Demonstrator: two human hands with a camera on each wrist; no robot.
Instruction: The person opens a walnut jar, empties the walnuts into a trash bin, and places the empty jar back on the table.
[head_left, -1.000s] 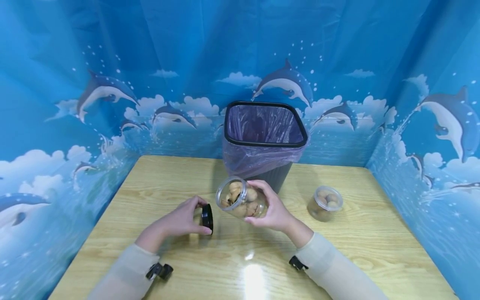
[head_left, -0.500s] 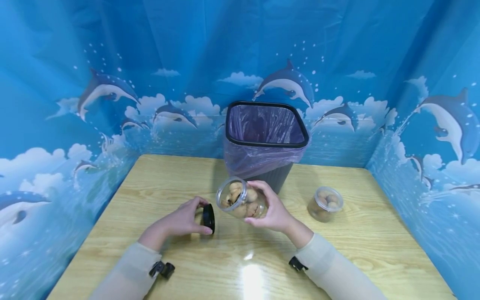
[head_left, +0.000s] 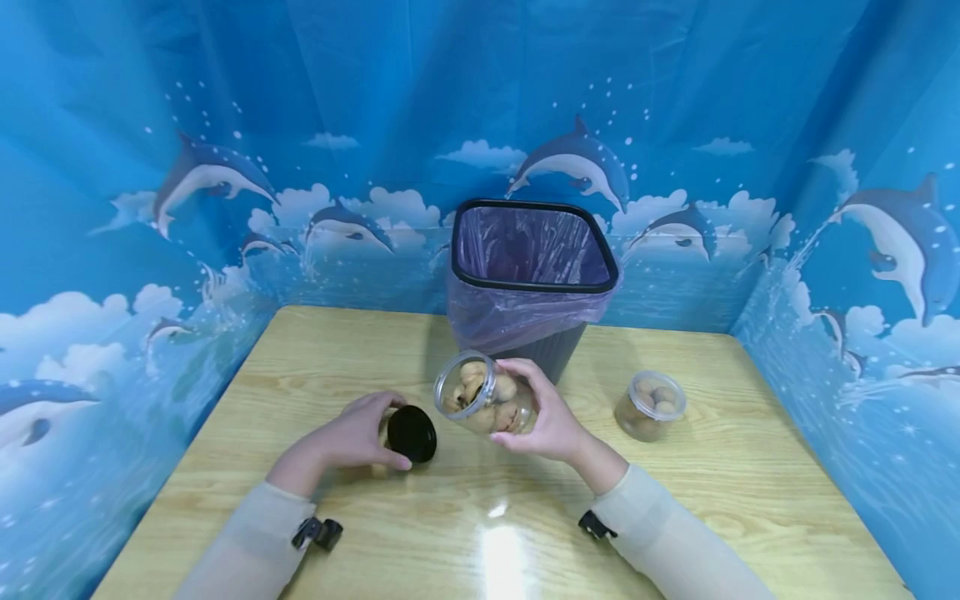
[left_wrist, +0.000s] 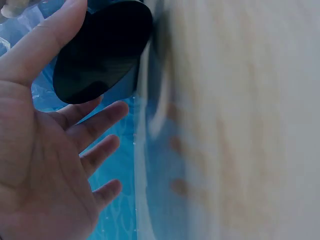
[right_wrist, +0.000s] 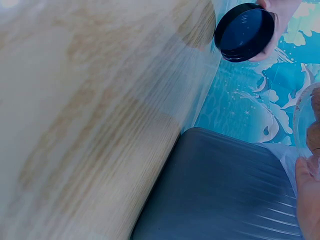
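Note:
My left hand (head_left: 352,435) pinches a round black lid (head_left: 412,434) by its edge, low over the table left of centre. In the left wrist view the lid (left_wrist: 102,52) sits between thumb and fingertips, with the other fingers spread. My right hand (head_left: 551,425) grips a clear plastic jar (head_left: 528,408) from its right side. This jar is uncapped and tilted, its mouth turned left toward the lid. Brown walnuts (head_left: 483,408) fill much of it. A small gap separates lid and jar. The right wrist view shows the lid's hollow side (right_wrist: 245,30), while the jar is partly cut off.
Behind the jar stands a dark grey trash bin (head_left: 558,354) with a black rim and a purple liner (head_left: 517,321). A second clear container (head_left: 645,421) with brown nuts stands to the right. Dolphin-print curtains (head_left: 360,100) enclose the wooden table (head_left: 720,467).
My left hand has turned the lid from edge-on to face-on in the head view. The right hand and the jar have barely moved.

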